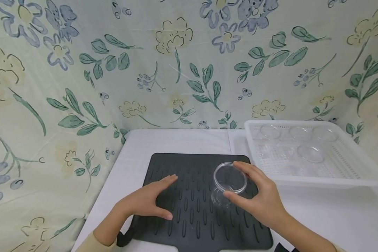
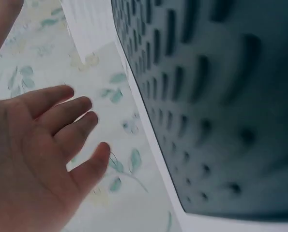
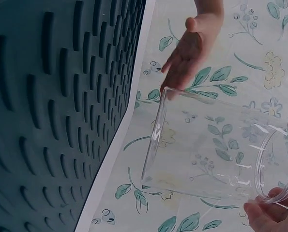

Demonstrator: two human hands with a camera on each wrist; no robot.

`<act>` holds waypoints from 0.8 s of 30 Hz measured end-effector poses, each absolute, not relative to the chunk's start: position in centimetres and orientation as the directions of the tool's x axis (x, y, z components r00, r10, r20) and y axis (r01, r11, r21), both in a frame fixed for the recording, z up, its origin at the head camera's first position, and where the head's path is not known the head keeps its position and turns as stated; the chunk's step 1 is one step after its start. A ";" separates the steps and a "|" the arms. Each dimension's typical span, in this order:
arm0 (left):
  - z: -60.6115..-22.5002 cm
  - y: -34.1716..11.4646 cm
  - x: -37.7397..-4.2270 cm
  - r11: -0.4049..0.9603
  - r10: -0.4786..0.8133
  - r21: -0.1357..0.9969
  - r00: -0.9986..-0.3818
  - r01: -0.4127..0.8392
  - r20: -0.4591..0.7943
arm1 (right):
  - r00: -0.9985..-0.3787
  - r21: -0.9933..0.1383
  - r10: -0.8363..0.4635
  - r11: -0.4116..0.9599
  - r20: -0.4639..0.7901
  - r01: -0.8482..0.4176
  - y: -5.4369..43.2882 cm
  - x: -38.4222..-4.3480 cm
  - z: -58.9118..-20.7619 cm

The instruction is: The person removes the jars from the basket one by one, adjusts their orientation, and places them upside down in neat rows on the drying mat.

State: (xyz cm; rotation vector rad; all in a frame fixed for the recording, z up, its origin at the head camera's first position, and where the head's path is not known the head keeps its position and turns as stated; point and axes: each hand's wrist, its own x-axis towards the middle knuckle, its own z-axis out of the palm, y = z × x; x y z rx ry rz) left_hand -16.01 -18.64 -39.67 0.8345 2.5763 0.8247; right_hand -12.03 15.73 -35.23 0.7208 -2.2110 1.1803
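My right hand (image 1: 264, 197) pinches a clear, transparent jar (image 1: 227, 185) by its rim, thumb on the near side and fingers on the far side. The right wrist view shows the jar (image 3: 206, 145) from the side, its base apart from the dark ridged mat (image 3: 61, 121), with fingertips (image 3: 267, 215) at the ringed mouth. To the left, my left hand (image 1: 145, 199) hovers over the left part of the mat (image 1: 192, 189), thumb and fingers spread and holding nothing. Its palm and loosely extended fingers appear in the left wrist view, the hand (image 2: 42, 145) touching nothing.
A white perforated basket (image 1: 327, 181) stands at the right rear, with several clear round containers (image 1: 312, 153) inside. Under everything lies a white tablecloth (image 1: 189, 140). Floral fabric (image 1: 163, 70) hangs behind and along the left side.
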 end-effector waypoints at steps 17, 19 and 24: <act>-34.5 -9.7 -17.6 0.267 0.758 0.785 -0.625 0.559 0.187 | -0.698 -0.565 -0.222 0.448 0.681 -0.693 15.6 -11.8 -35.5; -34.4 -9.1 -17.7 0.237 0.772 0.793 -0.604 0.561 0.197 | -0.696 -0.564 -0.221 0.447 0.683 -0.695 15.6 -11.7 -35.5; -34.2 -8.2 -17.7 0.199 0.789 0.807 -0.579 0.556 0.204 | -0.689 -0.560 -0.234 0.435 0.686 -0.705 15.4 -11.6 -35.5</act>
